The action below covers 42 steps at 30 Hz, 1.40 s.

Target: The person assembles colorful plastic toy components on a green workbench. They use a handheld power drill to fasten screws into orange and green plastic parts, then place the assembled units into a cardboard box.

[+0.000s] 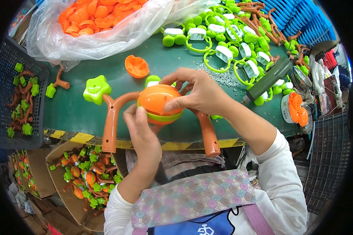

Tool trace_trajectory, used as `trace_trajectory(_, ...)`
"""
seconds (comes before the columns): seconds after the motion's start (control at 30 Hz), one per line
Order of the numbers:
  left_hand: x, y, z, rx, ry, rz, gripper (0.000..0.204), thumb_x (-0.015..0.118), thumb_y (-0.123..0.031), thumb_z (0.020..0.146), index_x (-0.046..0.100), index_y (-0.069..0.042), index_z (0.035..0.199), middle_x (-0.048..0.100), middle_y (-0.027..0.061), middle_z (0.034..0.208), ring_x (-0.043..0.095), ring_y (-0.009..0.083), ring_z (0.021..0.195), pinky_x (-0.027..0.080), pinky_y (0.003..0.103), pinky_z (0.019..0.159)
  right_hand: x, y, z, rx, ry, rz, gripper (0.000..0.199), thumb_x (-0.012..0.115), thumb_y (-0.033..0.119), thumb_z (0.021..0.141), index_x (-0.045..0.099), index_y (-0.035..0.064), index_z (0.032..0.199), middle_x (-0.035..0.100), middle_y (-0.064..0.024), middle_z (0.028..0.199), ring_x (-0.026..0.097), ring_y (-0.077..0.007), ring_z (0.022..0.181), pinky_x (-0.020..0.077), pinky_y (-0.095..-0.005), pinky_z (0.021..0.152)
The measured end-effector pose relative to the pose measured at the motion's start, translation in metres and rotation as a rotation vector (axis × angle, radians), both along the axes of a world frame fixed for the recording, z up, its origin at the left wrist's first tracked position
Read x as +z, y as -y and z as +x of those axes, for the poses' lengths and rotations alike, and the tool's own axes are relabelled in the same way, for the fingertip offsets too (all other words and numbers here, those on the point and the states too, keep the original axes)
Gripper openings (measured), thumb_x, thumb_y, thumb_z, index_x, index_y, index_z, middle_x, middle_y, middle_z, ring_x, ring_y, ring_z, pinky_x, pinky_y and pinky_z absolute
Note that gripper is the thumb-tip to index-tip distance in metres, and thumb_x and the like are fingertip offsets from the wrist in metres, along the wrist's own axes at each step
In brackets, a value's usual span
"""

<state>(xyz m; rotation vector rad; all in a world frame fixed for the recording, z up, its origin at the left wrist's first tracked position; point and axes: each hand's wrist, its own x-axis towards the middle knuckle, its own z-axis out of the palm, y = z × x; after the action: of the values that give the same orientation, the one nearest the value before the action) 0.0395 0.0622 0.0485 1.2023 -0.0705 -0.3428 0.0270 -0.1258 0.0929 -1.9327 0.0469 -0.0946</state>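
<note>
In both hands I hold a rounded toy body (158, 98), with an orange shell on top and a lime-green band below. My left hand (142, 127) presses its lower left side with the fingers. My right hand (200, 88) grips it from the upper right, thumb on the orange shell. Brown branch-shaped plastic pieces, one at the left (112, 119) and one at the right (208, 133), stick out from the body over the table edge. A green star-shaped piece (97, 89) sits by the left branch. Beyond the body lies a loose orange half shell (137, 66).
A clear plastic bag (47, 43) of orange shells stands far left. Green rings with white modules (223, 53) heap far right, near small screws (223, 76) and a green power screwdriver (270, 80). A dark crate (41, 98) and a cardboard box (53, 168) hold parts at left.
</note>
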Motion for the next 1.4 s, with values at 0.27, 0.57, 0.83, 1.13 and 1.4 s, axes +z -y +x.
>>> trace_trajectory(0.27,0.002,-0.009,0.025,-0.126,0.023,0.024,0.065,0.062,-0.047,0.098,0.04,-0.003,0.141,0.053,0.0135,0.13,0.059,0.0228,0.116,0.054,0.039,0.097,-0.018,-0.028,-0.018,0.074,0.465,-0.547,0.07,0.089,0.033,0.064,0.06,0.0101,0.124,0.057,-0.0107,0.112,0.058,-0.0338,0.104,0.052,-0.0432,0.087)
trace_trajectory(0.57,0.0,-0.015,0.011,-0.165,0.243,0.169,0.068,0.068,-0.031,0.092,0.038,0.001,0.144,0.054,0.0136,0.13,0.057,0.0216,0.116,0.047,0.036,0.102,-0.007,0.0,-0.006,0.314,0.53,-0.844,0.087,0.088,0.037,0.057,0.059,0.0121,0.135,0.058,-0.0022,0.131,0.056,-0.0256,0.118,0.0425,-0.0429,0.101)
trace_trajectory(0.83,-0.017,-0.007,0.007,-0.227,0.127,0.098,0.064,0.07,-0.028,0.089,0.043,0.001,0.14,0.056,0.0127,0.126,0.059,0.0193,0.112,0.049,0.035,0.099,-0.002,0.025,0.006,0.388,0.332,-0.473,0.067,0.086,0.034,0.073,0.061,0.0088,0.13,0.062,-0.0102,0.124,0.059,-0.0308,0.112,0.0483,-0.0426,0.096)
trace_trajectory(1.13,-0.043,-0.014,0.022,-0.374,0.285,0.341,0.068,0.068,-0.033,0.091,0.041,0.003,0.142,0.058,0.0159,0.125,0.06,0.0235,0.112,0.048,0.038,0.1,-0.022,0.018,0.002,0.058,0.381,-0.587,0.052,0.077,0.017,0.086,0.058,0.0071,0.134,0.07,-0.0141,0.115,0.066,-0.0336,0.104,0.0521,-0.0407,0.091)
trace_trajectory(1.4,-0.047,-0.009,0.037,-0.491,0.176,0.336,0.055,0.059,-0.03,0.099,0.044,0.001,0.142,0.056,0.0128,0.127,0.055,0.0195,0.117,0.044,0.035,0.105,-0.026,0.149,-0.145,-1.39,0.817,-0.404,0.032,0.053,0.023,0.107,0.052,-0.0017,0.128,0.06,-0.009,0.106,0.057,-0.0135,0.09,0.0509,-0.0308,0.084)
